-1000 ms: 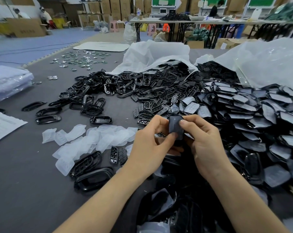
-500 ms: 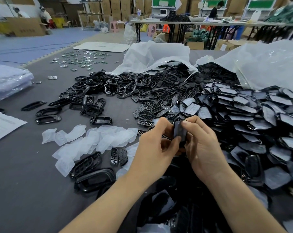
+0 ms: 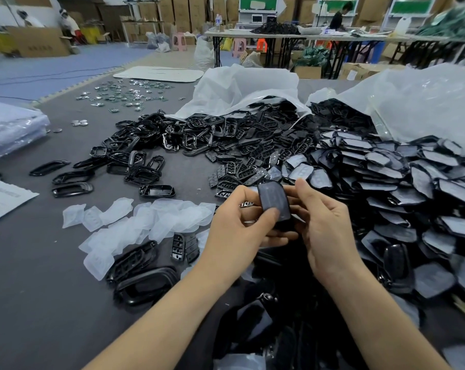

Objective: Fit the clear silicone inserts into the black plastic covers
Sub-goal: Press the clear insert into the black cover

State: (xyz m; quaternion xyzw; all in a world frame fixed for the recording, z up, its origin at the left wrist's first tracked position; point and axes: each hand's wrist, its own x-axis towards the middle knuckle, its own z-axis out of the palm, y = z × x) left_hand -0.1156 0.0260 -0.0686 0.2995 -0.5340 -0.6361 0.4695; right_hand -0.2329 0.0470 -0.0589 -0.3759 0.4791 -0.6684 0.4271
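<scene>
black cover (image 3: 272, 198), pinched in the left hand (image 3: 234, 225) with the right hand (image 3: 327, 231) slack beside it, looks filled, i think, so thumb every edge flush.

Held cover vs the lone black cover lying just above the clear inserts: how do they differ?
Pose: the held cover is lifted and tilted, gripped by the left hand; the lone cover lies flat on the grey mat, untouched.
Face: the held cover shows a filled, dull grey face; the lone cover shows an open hollow inside a glossy rim.
Both are black, rounded oblong shells.
</scene>
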